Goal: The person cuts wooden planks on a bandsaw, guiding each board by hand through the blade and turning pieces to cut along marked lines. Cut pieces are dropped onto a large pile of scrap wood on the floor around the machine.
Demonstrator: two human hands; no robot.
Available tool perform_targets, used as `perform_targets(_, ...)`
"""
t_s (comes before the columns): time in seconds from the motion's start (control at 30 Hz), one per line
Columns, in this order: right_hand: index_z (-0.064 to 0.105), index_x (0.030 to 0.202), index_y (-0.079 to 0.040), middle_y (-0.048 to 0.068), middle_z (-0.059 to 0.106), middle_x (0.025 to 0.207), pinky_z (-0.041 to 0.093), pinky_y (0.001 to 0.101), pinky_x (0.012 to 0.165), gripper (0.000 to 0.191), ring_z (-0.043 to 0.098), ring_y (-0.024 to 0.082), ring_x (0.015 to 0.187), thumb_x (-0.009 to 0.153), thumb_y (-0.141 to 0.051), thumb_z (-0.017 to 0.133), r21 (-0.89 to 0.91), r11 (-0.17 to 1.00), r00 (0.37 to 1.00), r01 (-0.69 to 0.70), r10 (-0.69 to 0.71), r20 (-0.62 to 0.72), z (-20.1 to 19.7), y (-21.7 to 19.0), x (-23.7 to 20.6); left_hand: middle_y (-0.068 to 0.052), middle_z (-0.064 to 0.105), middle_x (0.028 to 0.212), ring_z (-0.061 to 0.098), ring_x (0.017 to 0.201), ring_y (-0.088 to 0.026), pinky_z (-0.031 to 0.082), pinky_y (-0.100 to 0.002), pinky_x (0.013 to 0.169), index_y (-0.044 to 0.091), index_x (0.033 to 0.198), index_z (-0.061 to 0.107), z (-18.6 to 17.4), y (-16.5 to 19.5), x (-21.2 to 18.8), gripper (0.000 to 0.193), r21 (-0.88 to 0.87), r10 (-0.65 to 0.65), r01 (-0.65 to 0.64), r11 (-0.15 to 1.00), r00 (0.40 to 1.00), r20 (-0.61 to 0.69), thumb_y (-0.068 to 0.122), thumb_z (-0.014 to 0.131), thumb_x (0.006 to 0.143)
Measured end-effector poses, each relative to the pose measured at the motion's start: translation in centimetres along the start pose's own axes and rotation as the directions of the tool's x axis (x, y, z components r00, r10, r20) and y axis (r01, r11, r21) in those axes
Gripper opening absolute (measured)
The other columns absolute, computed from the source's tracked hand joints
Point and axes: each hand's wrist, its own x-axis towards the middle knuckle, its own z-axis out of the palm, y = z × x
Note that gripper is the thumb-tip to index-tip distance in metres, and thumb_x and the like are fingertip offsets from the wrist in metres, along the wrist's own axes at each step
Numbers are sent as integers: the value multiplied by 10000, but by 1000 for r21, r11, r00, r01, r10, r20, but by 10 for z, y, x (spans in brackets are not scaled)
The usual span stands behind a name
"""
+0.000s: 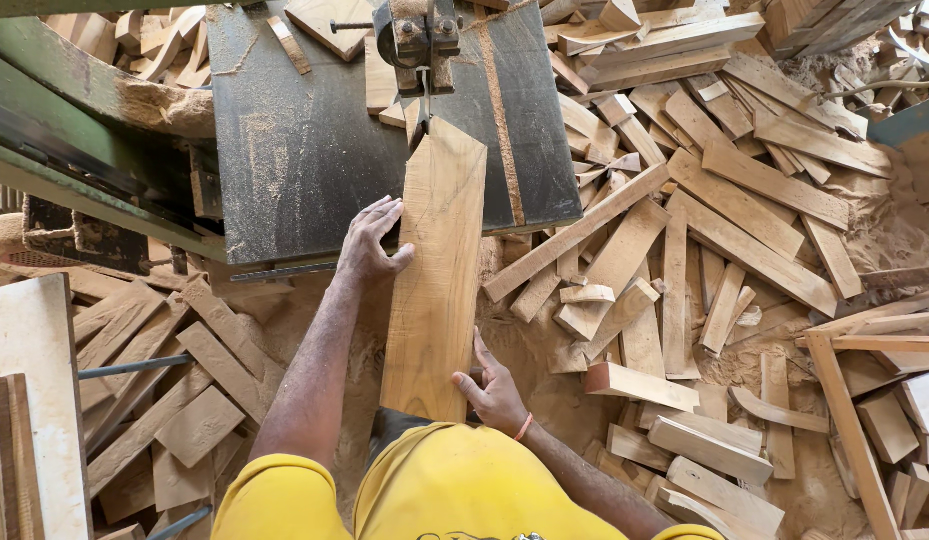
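While offcuts (684, 250) litter the floor, both hands' fingers press flat, unclenched, on the plank (436, 270) at the saw blade (424, 95).

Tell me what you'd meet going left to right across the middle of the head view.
Pale panel → offcuts on the floor → left hand → board → right hand → scattered scrap pile.

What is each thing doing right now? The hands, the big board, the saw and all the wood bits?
Left hand: flat, fingers spread, pressing the board's left edge.
Right hand: against the board's near right edge, by the near end.
Board: lying flat, far end on the saw table, near end overhanging.
Saw blade: at the board's far end.
Saw table: dusted with sawdust.
Offcuts: scattered in piles on the floor.
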Motion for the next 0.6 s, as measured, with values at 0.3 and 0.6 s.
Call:
perform_targets(0.3, 110, 1643, -83, 106, 708, 1212, 557, 262, 879, 819, 667, 90, 973, 987, -93, 600, 19, 1000, 999, 22, -21, -39, -4, 5, -6, -116, 558, 1519, 404, 1494, -261, 281, -441, 1249, 37, 1428, 592, -4, 6, -3, 736, 22, 4, -4, 1000, 1000, 18, 321, 792, 779)
perform_targets(0.6, 248, 1616, 11, 108, 571, 1477, 423, 274, 1094, 618, 546, 134, 1297, 1054, -104, 478, 35, 981, 963, 193, -182, -198, -12, 19, -4, -51, 522, 1541, 346, 1494, -234, 241, -451, 1245, 103, 1475, 568, -3, 12, -5, 807, 94, -45, 38, 995, 997, 68, 512, 790, 816)
